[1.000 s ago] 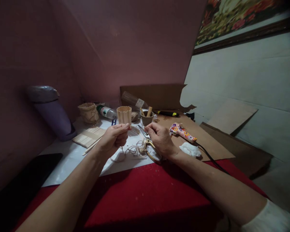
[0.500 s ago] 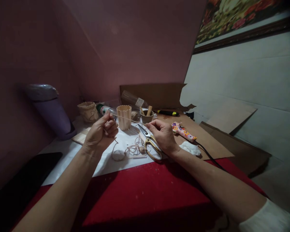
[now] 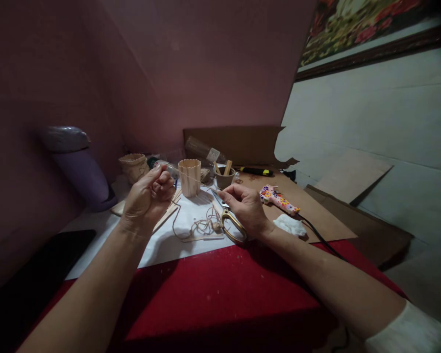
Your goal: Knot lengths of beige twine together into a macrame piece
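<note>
A thin length of twine [image 3: 194,179] runs taut between my two hands. My left hand [image 3: 149,193] pinches one end with the fingers curled in, and my right hand [image 3: 242,205] pinches the other between thumb and forefinger. From the left hand the strand hangs to a loose tangle of twine [image 3: 207,226] on the white paper [image 3: 161,255]. Gold-handled scissors [image 3: 232,229] lie beside and partly under my right hand, their blades partly hidden. Behind the stretched twine stands a cup of wooden sticks [image 3: 190,182] with a scalloped rim.
A second decorated cup [image 3: 133,166], a clear bottle [image 3: 202,149] and a small pot with sticks [image 3: 224,179] stand behind. On the right are a yellow-black cutter [image 3: 256,171], a flower-patterned corded tool [image 3: 279,200] and a white wad [image 3: 289,225]. A purple tumbler [image 3: 83,171] stands left.
My left hand has moved slightly left and down, uncovering wooden sticks beside it. My right hand has shifted slightly left and down. The twine is still stretched between them.
</note>
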Demonstrator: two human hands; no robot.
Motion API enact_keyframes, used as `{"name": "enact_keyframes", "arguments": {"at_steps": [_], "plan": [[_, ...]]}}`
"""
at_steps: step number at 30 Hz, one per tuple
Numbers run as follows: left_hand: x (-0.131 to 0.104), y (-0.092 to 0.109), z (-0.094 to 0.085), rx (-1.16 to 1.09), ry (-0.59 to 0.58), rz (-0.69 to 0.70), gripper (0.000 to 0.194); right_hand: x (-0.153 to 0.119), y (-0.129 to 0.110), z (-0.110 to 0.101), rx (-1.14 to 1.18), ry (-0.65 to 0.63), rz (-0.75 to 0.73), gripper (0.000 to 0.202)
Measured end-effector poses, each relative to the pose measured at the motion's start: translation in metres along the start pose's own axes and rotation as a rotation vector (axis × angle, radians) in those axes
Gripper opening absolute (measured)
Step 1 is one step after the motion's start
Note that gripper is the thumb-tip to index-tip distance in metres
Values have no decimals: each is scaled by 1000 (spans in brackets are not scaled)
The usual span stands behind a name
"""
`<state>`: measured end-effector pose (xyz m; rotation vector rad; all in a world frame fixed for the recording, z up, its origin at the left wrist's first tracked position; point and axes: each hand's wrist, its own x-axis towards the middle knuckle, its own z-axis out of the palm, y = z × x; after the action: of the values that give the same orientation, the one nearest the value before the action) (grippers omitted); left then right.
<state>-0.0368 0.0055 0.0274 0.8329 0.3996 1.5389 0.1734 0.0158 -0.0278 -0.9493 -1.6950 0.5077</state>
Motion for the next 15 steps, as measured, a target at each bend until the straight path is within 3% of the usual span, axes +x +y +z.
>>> {"name": "enact_keyframes", "arguments": {"at_steps": [3, 5, 8, 10, 12, 13, 15], "plan": [[3, -5, -3, 59, -1, 32, 14, -1, -1, 1, -44, 2, -14, 27], [5, -10, -5, 199, 77, 62, 8, -2, -2, 1, -101, 3, -31, 26], [8, -19, -7, 713, 272, 190, 5, -3, -3, 1, -253, -7, -36, 25], [7, -23, -7, 1114, 317, 370, 10, -3, -4, 1, -365, -32, -19, 23], [4, -23, -7, 1372, 250, 444, 6, -4, -3, 1, -437, -64, 4, 22], [2, -23, -6, 1451, 170, 378, 6, -4, -2, 1, -454, -75, 8, 22], [-2, -22, -6, 1560, -59, 77, 18, -4, -1, 2, -461, -74, -1, 23]]}}
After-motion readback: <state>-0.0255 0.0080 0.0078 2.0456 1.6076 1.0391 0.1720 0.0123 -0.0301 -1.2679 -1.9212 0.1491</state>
